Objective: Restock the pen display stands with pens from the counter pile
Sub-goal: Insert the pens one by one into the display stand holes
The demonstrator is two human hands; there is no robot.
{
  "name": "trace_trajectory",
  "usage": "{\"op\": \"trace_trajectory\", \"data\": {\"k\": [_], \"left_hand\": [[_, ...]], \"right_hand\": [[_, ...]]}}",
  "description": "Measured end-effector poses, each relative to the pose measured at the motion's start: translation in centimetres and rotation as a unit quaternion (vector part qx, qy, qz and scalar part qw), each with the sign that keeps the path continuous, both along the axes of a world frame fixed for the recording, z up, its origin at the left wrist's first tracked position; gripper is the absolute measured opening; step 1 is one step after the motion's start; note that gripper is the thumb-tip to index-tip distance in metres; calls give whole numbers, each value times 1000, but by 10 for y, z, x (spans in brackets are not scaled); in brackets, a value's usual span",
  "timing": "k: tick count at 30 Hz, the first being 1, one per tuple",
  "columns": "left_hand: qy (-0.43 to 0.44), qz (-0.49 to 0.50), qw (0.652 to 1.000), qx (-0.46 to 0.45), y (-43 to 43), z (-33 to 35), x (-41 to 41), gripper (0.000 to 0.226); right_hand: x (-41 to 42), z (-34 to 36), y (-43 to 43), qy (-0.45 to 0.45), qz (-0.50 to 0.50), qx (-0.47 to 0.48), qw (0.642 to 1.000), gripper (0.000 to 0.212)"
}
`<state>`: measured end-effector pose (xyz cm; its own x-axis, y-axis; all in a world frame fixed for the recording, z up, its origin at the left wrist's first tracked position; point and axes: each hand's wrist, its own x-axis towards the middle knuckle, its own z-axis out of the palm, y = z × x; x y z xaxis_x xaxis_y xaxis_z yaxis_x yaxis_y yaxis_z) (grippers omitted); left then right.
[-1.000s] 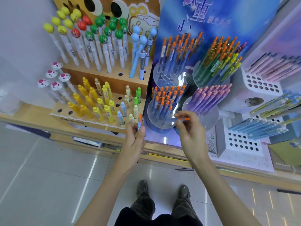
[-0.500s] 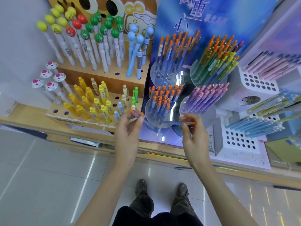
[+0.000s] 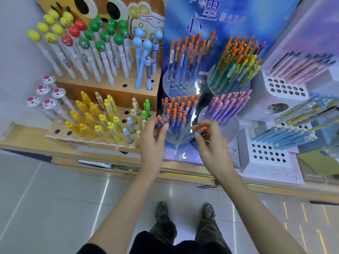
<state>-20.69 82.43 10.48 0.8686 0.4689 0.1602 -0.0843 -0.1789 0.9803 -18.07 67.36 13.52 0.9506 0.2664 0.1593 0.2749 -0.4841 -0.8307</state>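
My left hand point(image 3: 153, 142) pinches a blue pen with an orange cap point(image 3: 162, 120) at the left side of the lower clear round stand point(image 3: 180, 138), which is packed with several matching orange-capped pens point(image 3: 178, 110). My right hand point(image 3: 211, 143) holds another orange-capped pen point(image 3: 199, 128) roughly level, just right of that stand and in front of the purple pen stand point(image 3: 227, 109). Both hands hover close to the stand's front rim.
A wooden tiered stand point(image 3: 102, 139) with yellow pens and ball-topped pens sits to the left. Upper clear stands point(image 3: 185, 85) hold blue and green pens. White perforated holders point(image 3: 266, 153) with pastel pens stand to the right. The counter edge point(image 3: 183, 173) runs below my hands.
Both hands moved up and inward to the lower orange-capped stand. The left hand's pen went from upright beside the wooden stand to the clear stand's left edge.
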Motion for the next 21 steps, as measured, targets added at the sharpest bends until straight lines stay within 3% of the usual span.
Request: {"op": "trace_trajectory", "data": {"k": [8, 15, 21], "left_hand": [[-6, -14, 998, 65, 3, -4, 5, 9], [-8, -8, 990, 140, -4, -7, 4, 6], [-14, -14, 986, 165, -1, -6, 3, 11]], "right_hand": [[0, -5, -2, -81, 22, -100, 991, 22], [-7, -8, -6, -51, 13, -51, 997, 20], [-4, -14, -2, -82, -21, -50, 995, 25]]}}
